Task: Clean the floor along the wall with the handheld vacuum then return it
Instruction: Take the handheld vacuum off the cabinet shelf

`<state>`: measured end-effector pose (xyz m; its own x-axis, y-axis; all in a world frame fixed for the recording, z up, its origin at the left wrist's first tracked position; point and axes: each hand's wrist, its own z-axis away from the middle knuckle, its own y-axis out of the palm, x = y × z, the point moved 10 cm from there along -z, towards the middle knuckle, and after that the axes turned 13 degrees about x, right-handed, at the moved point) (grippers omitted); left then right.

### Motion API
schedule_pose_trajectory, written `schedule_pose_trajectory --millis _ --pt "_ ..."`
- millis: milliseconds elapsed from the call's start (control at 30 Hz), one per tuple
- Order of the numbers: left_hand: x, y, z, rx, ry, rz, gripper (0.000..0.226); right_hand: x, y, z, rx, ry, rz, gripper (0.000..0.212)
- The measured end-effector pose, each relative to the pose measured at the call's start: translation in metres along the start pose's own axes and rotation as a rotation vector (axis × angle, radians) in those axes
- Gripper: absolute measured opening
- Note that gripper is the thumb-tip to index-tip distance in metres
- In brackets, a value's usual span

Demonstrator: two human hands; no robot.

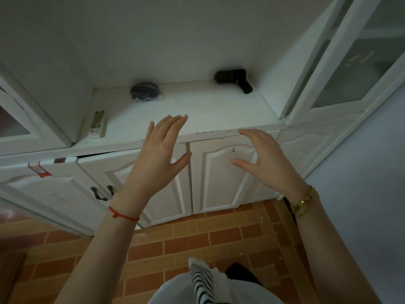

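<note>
The black handheld vacuum (233, 79) lies on its side at the back right of the white cabinet counter (208, 110), close to the wall. My left hand (161, 153) is raised in front of the counter edge, fingers apart and empty. At the same height, further right, my right hand (266, 160) is open too, palm turned inward, holding nothing. Both hands are well short of the vacuum. The brick-pattern tiled floor (186, 240) shows below, with pale specks near the right wall.
A dark round bundle in clear plastic (145, 91) sits at the back left of the counter. A white remote (97, 123) lies at the left edge. Glass-door cupboards (359, 69) flank the niche. Lower cabinet doors (219, 172) are below. A pale blue wall (372, 194) stands right.
</note>
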<state>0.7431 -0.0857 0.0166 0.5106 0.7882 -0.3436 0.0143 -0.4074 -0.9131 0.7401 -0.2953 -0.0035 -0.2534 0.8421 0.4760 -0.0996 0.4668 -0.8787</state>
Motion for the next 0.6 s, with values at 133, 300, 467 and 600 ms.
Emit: schedule_pose_trajectory --millis 133,300,467,600 --pt "0.010 0.003 -0.022 0.008 -0.011 0.001 0.071 -0.011 -0.003 -0.024 -0.010 -0.009 -0.010 0.072" --pt "0.019 0.009 -0.054 0.010 -0.014 -0.011 0.072 -0.025 -0.007 -0.057 -0.005 -0.026 -0.019 0.072" --pt "0.028 0.016 -0.095 0.005 -0.030 -0.027 0.074 -0.045 -0.018 -0.095 0.001 -0.048 -0.011 0.072" --pt "0.032 0.022 -0.127 0.012 -0.047 -0.031 0.074 -0.062 -0.031 -0.126 -0.001 -0.063 -0.030 0.073"
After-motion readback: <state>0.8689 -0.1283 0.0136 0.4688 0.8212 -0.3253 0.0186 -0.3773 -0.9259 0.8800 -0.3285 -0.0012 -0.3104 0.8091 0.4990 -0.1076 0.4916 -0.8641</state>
